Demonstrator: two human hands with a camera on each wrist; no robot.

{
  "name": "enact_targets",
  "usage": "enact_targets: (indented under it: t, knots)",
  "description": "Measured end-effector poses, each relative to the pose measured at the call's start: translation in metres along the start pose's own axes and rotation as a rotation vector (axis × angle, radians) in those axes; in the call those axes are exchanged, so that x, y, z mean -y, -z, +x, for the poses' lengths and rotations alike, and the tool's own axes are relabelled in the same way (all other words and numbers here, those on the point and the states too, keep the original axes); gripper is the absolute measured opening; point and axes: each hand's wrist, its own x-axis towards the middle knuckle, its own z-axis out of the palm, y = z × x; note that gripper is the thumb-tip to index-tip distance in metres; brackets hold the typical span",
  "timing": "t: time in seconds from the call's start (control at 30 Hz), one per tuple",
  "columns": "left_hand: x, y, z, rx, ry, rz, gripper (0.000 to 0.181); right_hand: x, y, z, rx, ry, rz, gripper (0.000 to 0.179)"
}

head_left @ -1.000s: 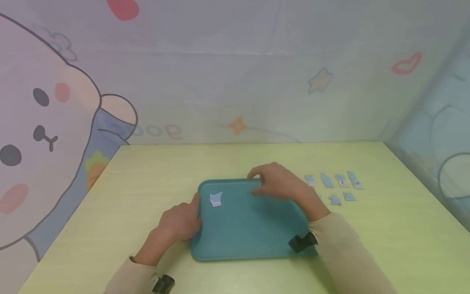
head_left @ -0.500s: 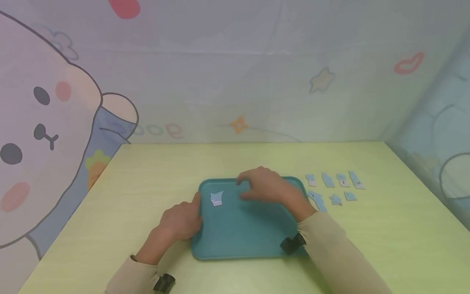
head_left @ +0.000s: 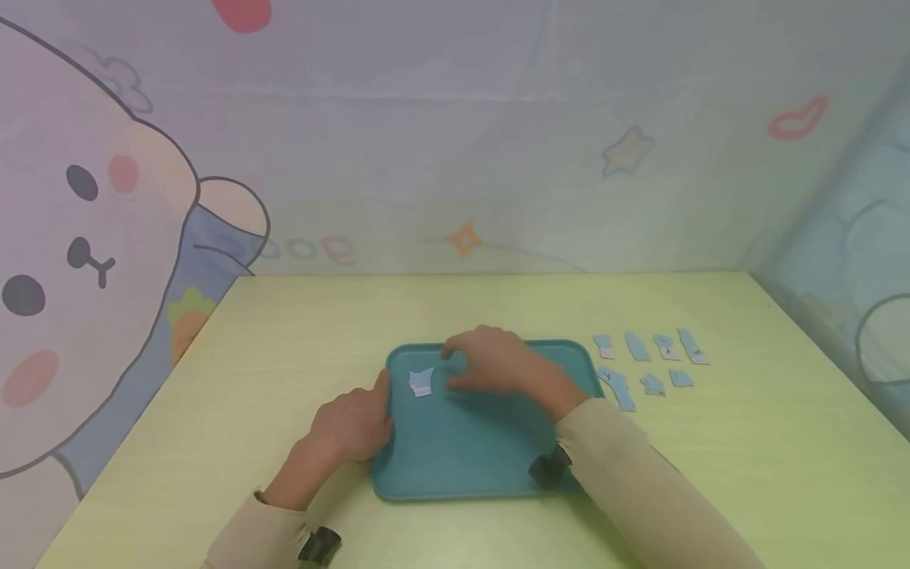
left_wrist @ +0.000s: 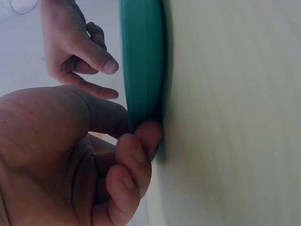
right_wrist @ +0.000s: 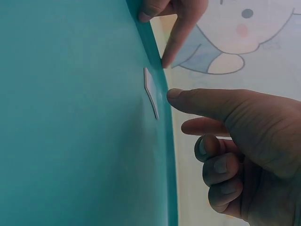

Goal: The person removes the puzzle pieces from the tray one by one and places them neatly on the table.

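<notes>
A teal tray (head_left: 469,466) lies on the table, and my left hand (head_left: 353,423) holds its left rim. In the left wrist view, curled fingertips (left_wrist: 149,136) of that hand sit at the tray's edge. One light blue and white puzzle piece (head_left: 422,382) lies flat inside the tray near its upper left corner. Just right of that piece, my right hand (head_left: 490,359) hovers over the tray. Its thumb and index finger stand apart with nothing between them, while the other fingers bend inward in the right wrist view. The piece (right_wrist: 150,93) lies close to those fingertips without contact.
Several more blue and white cardboard pieces lie in loose rows right of the tray, among them a larger one (head_left: 620,389) near its right rim. The pale yellow table (head_left: 298,332) ends at a printed cloth backdrop (head_left: 455,142).
My right hand has moved left across the tray toward the piece inside it, uncovering a larger piece on the table at right. My left hand stays on the rim.
</notes>
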Motion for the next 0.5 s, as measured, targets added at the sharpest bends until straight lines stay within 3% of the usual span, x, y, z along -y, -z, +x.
enact_targets:
  t: [0.5]
  knots:
    - [0.001,0.002,-0.001,0.008,-0.008,0.002,0.068,0.014,-0.011,0.022,0.067,-0.016,-0.036,0.051]
